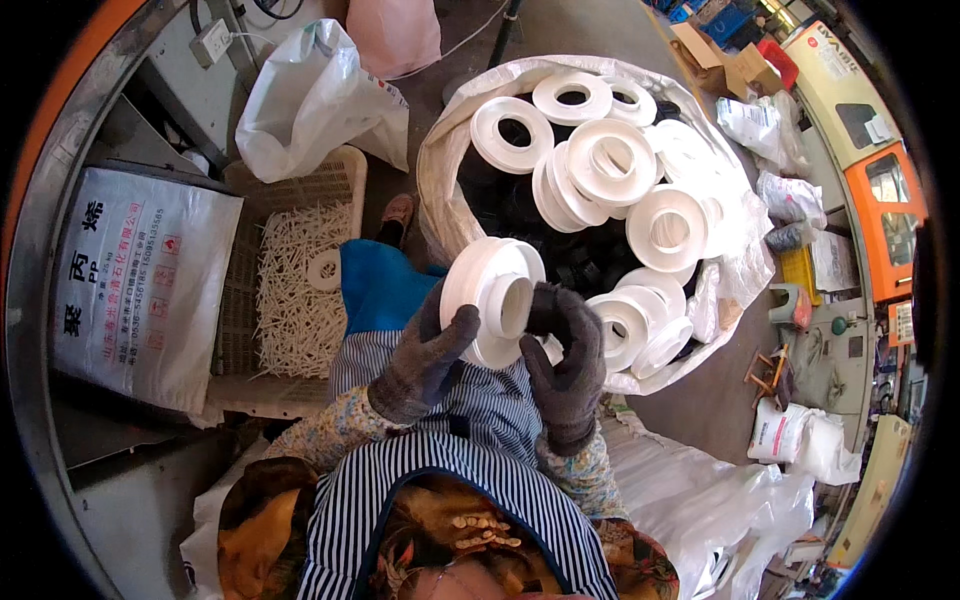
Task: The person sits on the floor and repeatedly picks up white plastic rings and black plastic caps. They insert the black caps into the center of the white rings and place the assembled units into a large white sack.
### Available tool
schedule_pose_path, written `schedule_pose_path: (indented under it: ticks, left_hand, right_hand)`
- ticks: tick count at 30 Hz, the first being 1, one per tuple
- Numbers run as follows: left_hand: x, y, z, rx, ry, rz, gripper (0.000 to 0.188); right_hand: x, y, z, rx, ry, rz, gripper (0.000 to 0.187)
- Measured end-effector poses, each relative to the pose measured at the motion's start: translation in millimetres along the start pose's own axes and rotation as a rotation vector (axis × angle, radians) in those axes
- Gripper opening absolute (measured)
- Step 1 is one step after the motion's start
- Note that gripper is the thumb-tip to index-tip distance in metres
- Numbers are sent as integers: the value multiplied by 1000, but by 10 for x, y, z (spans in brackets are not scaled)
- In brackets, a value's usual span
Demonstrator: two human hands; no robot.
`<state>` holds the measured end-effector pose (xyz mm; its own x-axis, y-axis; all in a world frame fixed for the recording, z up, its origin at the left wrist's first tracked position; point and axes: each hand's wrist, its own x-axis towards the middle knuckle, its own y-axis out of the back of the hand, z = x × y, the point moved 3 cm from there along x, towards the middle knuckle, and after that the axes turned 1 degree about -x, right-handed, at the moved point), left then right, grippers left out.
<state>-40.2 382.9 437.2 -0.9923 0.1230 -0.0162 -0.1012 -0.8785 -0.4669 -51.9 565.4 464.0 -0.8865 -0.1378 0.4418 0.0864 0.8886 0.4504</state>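
Note:
My left hand [425, 365], in a dark grey glove, grips a white plastic flanged ring [485, 262] by its left side, thumb across the near face. The ring is tilted, with its short round collar toward the right. My right hand [567, 365], gloved alike, is curled at the collar's right edge. Its thumb and fingers close on that edge; the fingertips are partly hidden. Just beyond stands a large white woven sack [440, 165], its mouth rolled open. Loose white flanged rings [510, 150] lie in it on top of black parts [580, 255].
Left of me, a plastic crate [345, 190] holds many thin white sticks and one white ring [324, 270]. A printed silver-white sack [140, 290] stands beside it. Clear plastic sheeting [700, 490] lies at the lower right. Orange and cream machines [885, 205] line the right side.

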Motion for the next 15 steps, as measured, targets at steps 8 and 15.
schedule_pose_path:
  ticks: [8,15]
  left_hand:
    - [-14,59,-183,67,12,15,78]
    - [-24,-19,-36,-103,193,37,81]
  right_hand:
    - [55,61,-133,-111,142,-21,48]
    - [88,36,-212,-278,228,-60,29]
